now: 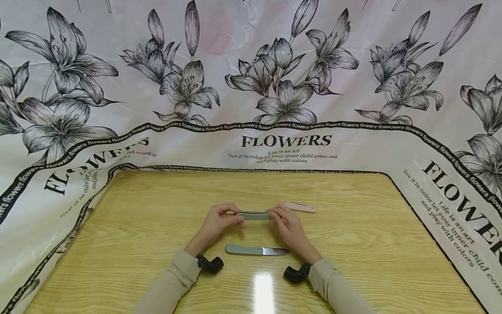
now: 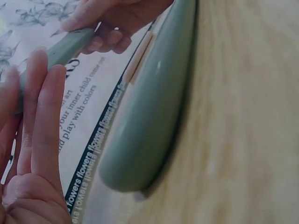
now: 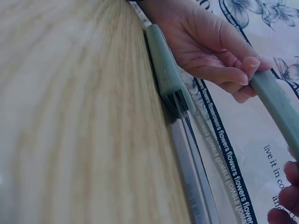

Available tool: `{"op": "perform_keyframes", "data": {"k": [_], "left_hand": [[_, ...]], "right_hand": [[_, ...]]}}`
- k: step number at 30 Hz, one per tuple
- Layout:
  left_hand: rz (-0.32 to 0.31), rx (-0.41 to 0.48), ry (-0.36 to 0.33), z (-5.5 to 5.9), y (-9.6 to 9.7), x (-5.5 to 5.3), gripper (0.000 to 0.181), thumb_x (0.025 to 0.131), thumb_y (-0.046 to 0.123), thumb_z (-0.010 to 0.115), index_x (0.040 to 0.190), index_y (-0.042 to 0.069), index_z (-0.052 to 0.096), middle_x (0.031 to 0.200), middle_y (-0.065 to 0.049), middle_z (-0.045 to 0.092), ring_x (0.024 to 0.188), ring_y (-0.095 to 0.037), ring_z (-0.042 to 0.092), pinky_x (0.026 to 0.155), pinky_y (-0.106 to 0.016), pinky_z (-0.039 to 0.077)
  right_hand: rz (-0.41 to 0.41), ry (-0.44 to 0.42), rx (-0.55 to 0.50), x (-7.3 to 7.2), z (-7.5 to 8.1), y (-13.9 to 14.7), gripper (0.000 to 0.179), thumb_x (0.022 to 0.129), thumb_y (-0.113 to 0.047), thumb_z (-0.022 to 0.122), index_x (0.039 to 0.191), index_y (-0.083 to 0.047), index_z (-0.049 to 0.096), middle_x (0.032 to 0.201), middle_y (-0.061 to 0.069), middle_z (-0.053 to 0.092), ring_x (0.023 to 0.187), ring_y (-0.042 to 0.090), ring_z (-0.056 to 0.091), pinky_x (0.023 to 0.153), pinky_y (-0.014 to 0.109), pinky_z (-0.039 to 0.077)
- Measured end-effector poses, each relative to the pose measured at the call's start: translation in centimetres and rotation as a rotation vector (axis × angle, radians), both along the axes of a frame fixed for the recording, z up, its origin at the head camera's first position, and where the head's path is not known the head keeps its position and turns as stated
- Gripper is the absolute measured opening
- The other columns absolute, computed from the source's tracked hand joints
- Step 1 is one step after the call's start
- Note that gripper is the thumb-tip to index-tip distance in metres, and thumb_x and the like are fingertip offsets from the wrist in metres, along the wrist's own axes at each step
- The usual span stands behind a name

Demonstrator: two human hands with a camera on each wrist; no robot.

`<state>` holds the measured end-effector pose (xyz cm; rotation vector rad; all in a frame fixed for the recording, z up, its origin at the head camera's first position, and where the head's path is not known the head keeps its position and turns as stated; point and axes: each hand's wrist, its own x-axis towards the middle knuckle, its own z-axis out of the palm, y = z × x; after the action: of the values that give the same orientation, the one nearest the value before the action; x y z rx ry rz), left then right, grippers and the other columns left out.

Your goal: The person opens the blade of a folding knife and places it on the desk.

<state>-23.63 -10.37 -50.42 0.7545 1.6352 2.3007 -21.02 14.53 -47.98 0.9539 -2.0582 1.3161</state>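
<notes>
A slim pale green folded knife (image 1: 255, 216) with a dark slot along its upper edge is held level above the table. My left hand (image 1: 219, 221) pinches its left end between thumb and fingertips, while my right hand (image 1: 290, 224) pinches the right end. No blade shows on it; the fingers cover both ends. Nearer to me, between my forearms, a second green folding knife (image 1: 243, 250) lies unfolded, its bare blade (image 1: 274, 251) pointing right. Its rounded handle (image 2: 145, 107) looms large in the left wrist view, and the blade emerges from the slotted handle in the right wrist view.
Just behind my right hand lies a pink folded knife (image 1: 301, 207). Black wrist cameras (image 1: 296, 273) sit on both wrists. A white cloth (image 1: 286, 150) printed with flowers and words borders the wood-grain table (image 1: 157, 192) at the back and sides.
</notes>
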Motion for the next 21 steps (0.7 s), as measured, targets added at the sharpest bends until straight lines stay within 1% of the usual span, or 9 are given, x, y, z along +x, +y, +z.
{"op": "perform_keyframes", "data": {"k": [2,3,6,10,12,15,18,20,21], "left_hand": [[-0.017,0.026,-0.015,0.0,0.1,0.2,0.016,0.089,-0.009,0.068,0.097,0.005,0.070,0.083,-0.011,0.073,0.076,-0.021,0.073,0.080,-0.041,0.059],[-0.021,0.034,-0.020,0.0,0.2,0.3,0.016,0.088,-0.009,0.068,0.096,0.005,0.070,0.083,-0.011,0.073,0.076,-0.021,0.073,0.080,-0.041,0.059],[-0.020,0.025,0.002,0.0,0.3,0.6,0.013,0.087,-0.009,0.069,0.092,0.003,0.069,0.085,-0.009,0.071,0.076,-0.021,0.073,0.079,-0.039,0.059],[-0.058,0.037,0.042,-0.1,0.4,0.7,0.010,0.088,-0.010,0.068,0.092,-0.001,0.069,0.092,-0.011,0.067,0.082,-0.025,0.073,0.081,-0.044,0.059],[-0.090,0.064,0.047,-0.2,0.3,0.8,0.011,0.089,-0.011,0.067,0.092,-0.001,0.069,0.095,-0.013,0.066,0.085,-0.028,0.072,0.083,-0.049,0.057],[-0.120,0.090,0.050,-0.3,0.3,0.8,0.015,0.089,-0.013,0.066,0.093,0.001,0.071,0.097,-0.013,0.064,0.087,-0.029,0.071,0.085,-0.053,0.055],[-0.146,0.096,0.050,-0.3,0.2,0.9,0.017,0.088,-0.013,0.066,0.092,0.003,0.072,0.097,-0.013,0.064,0.088,-0.029,0.069,0.085,-0.056,0.054],[-0.169,0.100,0.054,-0.2,0.3,1.0,0.019,0.088,-0.014,0.066,0.091,0.004,0.072,0.098,-0.012,0.064,0.088,-0.029,0.068,0.085,-0.057,0.054],[-0.178,0.097,0.061,-0.2,0.3,1.0,0.020,0.088,-0.014,0.066,0.091,0.004,0.073,0.098,-0.012,0.064,0.089,-0.029,0.068,0.085,-0.057,0.054]], "right_hand": [[0.000,0.025,-0.023,0.5,0.6,-0.2,0.026,0.082,0.027,0.058,0.094,0.007,0.069,0.078,0.014,0.063,0.066,0.020,0.052,0.062,0.020,0.042],[0.001,0.031,-0.033,0.6,0.7,-0.2,0.026,0.082,0.027,0.058,0.094,0.007,0.069,0.077,0.014,0.062,0.066,0.019,0.050,0.062,0.020,0.042],[-0.001,0.063,-0.060,0.9,0.8,-0.4,0.027,0.079,0.028,0.059,0.092,0.007,0.069,0.075,0.013,0.061,0.066,0.017,0.049,0.061,0.021,0.042],[0.011,0.109,-0.094,1.1,0.7,-0.8,0.026,0.077,0.028,0.062,0.090,0.006,0.069,0.075,0.012,0.062,0.066,0.015,0.050,0.059,0.023,0.042],[0.030,0.138,-0.106,1.1,0.7,-1.1,0.023,0.078,0.025,0.064,0.089,0.005,0.068,0.076,0.011,0.061,0.065,0.014,0.049,0.057,0.025,0.042],[0.059,0.180,-0.115,1.2,0.6,-1.6,0.016,0.082,0.019,0.066,0.088,0.004,0.068,0.076,0.009,0.060,0.064,0.013,0.047,0.054,0.028,0.040],[0.084,0.201,-0.119,0.8,-0.6,-1.8,0.008,0.087,0.010,0.069,0.090,0.002,0.069,0.079,0.008,0.061,0.064,0.011,0.047,0.053,0.027,0.040],[0.099,0.213,-0.123,0.8,-0.8,-2.1,0.004,0.089,0.005,0.069,0.091,0.002,0.069,0.081,0.009,0.062,0.065,0.011,0.049,0.052,0.025,0.041],[0.103,0.216,-0.121,0.9,-0.8,-2.2,0.000,0.090,0.003,0.069,0.091,0.003,0.069,0.082,0.010,0.063,0.065,0.011,0.051,0.053,0.024,0.043]]}}
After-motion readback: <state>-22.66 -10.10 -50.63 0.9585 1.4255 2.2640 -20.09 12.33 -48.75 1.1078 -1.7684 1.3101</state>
